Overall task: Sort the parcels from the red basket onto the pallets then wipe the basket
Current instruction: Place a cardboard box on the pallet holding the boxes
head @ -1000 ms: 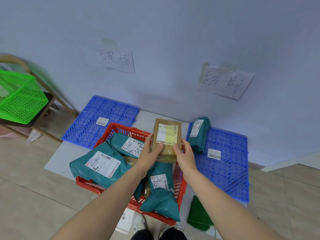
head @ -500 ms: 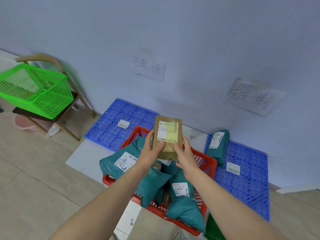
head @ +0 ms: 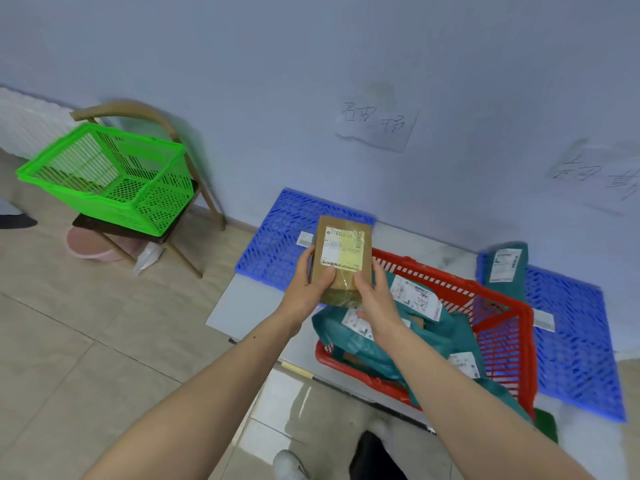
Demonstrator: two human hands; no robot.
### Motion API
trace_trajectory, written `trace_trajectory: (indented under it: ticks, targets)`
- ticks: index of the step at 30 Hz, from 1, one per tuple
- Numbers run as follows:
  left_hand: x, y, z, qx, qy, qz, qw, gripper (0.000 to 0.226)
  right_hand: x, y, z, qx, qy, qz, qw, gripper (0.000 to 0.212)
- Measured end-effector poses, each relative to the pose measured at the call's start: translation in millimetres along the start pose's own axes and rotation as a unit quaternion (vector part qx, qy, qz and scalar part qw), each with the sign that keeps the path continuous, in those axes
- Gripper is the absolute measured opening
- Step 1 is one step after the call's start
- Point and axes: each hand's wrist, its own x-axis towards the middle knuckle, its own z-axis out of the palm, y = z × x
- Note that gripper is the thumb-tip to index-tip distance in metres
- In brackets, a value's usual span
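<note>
A brown cardboard parcel with a white and yellow label is held up in front of me, above the near edge of the left blue pallet. My left hand grips its left lower side and my right hand its right lower side. Below and to the right sits the red basket with several teal bag parcels in it. One teal parcel lies on the right blue pallet. A small white label lies on the left pallet.
A green basket rests on a wooden chair at the left, with a pink basin under it. Two handwritten paper signs hang on the wall above the pallets. A green cloth lies by the red basket. My shoes show at the bottom.
My view has swung left, so the green basket and chair came into sight and the pallets slid right. Both hands kept hold of the brown parcel and carried it toward the left pallet.
</note>
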Motion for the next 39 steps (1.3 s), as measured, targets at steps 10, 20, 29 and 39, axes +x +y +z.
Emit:
trace_trajectory:
  ticks: [10, 20, 29, 39]
  targets:
    - [57, -4, -77, -0.004, -0.002, -0.025, 1.000, 0.061, 61, -5, 78, -0.008, 0.010, 0.037, 0.999, 0.043]
    - [153, 16, -135, 0.001, -0.007, -0.052, 0.999, 0.057, 155, -35, 138, -0.006, 0.006, 0.077, 0.997, 0.036]
    - [245, 13, -191, 0.035, -0.041, -0.067, 0.996, 0.040, 245, -36, 194, -0.006, 0.057, 0.151, 0.987, 0.030]
    - [373, -40, -242, 0.080, -0.124, -0.098, 0.984, 0.046, 351, -3, 247, 0.021, 0.123, 0.211, 0.969, 0.044]
